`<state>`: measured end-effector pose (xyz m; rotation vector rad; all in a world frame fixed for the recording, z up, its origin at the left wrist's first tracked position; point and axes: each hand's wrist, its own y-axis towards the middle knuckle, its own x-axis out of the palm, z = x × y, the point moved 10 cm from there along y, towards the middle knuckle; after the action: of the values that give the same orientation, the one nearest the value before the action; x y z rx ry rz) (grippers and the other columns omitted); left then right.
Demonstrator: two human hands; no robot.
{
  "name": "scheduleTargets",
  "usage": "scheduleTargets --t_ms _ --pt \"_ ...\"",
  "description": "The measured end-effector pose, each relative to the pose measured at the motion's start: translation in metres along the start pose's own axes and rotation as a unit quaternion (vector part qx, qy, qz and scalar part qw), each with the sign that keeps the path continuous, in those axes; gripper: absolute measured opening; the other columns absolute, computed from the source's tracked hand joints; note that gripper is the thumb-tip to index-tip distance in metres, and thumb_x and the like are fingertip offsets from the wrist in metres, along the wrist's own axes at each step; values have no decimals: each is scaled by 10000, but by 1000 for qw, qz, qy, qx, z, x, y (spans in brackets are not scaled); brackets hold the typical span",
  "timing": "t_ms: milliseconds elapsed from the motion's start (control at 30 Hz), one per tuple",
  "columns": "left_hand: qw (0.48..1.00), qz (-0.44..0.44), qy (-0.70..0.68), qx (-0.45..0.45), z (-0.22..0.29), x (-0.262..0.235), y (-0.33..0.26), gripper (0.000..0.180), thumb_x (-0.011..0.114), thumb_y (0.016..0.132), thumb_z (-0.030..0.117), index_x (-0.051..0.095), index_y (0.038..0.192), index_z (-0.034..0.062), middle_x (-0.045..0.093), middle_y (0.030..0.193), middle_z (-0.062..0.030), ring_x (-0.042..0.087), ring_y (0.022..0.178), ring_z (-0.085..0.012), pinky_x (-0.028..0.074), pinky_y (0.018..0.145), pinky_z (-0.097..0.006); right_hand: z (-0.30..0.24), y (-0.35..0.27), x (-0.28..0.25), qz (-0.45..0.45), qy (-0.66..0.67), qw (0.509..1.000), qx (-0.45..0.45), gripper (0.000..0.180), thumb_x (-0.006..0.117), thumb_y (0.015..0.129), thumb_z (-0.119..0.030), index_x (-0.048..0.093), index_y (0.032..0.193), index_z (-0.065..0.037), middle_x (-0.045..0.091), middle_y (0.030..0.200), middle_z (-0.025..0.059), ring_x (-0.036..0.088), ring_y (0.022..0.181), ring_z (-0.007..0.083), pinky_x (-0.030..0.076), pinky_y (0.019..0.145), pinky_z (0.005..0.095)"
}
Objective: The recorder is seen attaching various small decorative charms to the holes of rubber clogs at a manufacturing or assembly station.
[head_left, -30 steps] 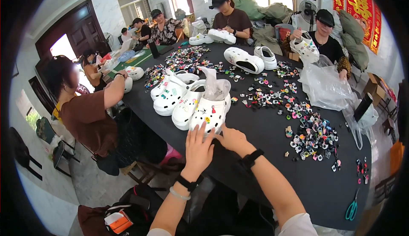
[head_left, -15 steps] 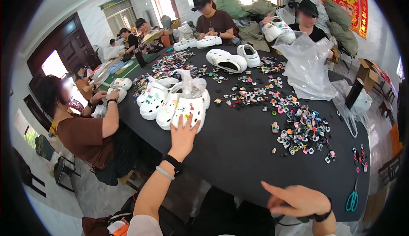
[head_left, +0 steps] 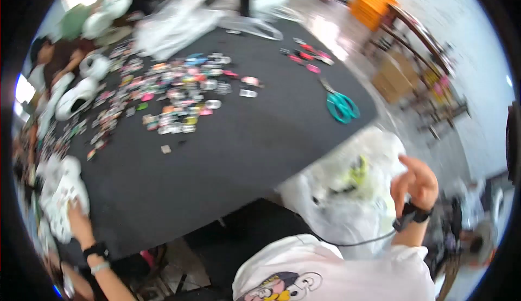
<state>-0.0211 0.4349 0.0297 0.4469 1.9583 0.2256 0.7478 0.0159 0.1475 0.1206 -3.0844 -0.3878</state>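
A black tabletop [head_left: 228, 154] carries scattered charms [head_left: 179, 100] and teal scissors [head_left: 342, 106]. The left hand [head_left: 76, 222] rests on white clogs [head_left: 62, 195] at its edge, grip unclear. The right hand [head_left: 415, 181], fingers loosely curled and grasping nothing, hovers beside a clear bag [head_left: 347, 192] off the table holding pale items.

— What is the person wearing?
— A white short-sleeved shirt [head_left: 336, 271] with a cartoon print in yellow and black at six o'clock.
— And on the wrists?
— The right hand [head_left: 415, 184] has a black strap with a thin black cable running from it; the left hand [head_left: 76, 222] has a black band and a pale bracelet.
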Motion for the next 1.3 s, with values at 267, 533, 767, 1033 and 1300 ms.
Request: scheduleTargets --t_ms 267,533,767,1033,1300 --pt "995 -84 -25 41 17 37 25 797 654 767 -42 419 1489 199 274 1596 -118 351 1399 -390 318 1157 -420 64 -157 -92 397 69 902 157 544 488 1034 -272 354 1450 52 664 980 99 653 827 185 510 748 299" --pt "960 10 -254 117 132 -142 -25 561 560 956 213 415 1482 83 305 1581 -162 288 1451 -359 210 1184 -482 329 -191 -82 605 358 626 338 445 513 1000 -222 421 1418 -102 435 1406 77 422 1329 235 290 1115 462" --pt "956 -22 -274 106 183 -184 -85 558 562 961 183 409 1484 64 322 1573 -152 294 1445 -344 209 1177 -485 442 -252 -85 296 -25 734 611 376 595 936 -281 609 1254 -82 600 1259 79 529 1178 270 364 1043 443" --pt "959 -63 -265 80 232 -197 -119 558 563 977 226 397 1496 103 270 1592 -129 258 1460 -325 198 1183 -518 347 -185 56 -200 -568 737 306 249 591 848 -230 718 1050 -161 617 1211 120 543 1123 421 468 921 501" --pt "953 -68 -269 125 277 -203 -113 552 557 983 257 401 1494 117 275 1588 -127 234 1472 -319 192 1186 -532 360 -336 146 -416 -124 753 494 354 545 899 -194 652 1186 -17 685 1118 202 616 1031 357 463 907 395"
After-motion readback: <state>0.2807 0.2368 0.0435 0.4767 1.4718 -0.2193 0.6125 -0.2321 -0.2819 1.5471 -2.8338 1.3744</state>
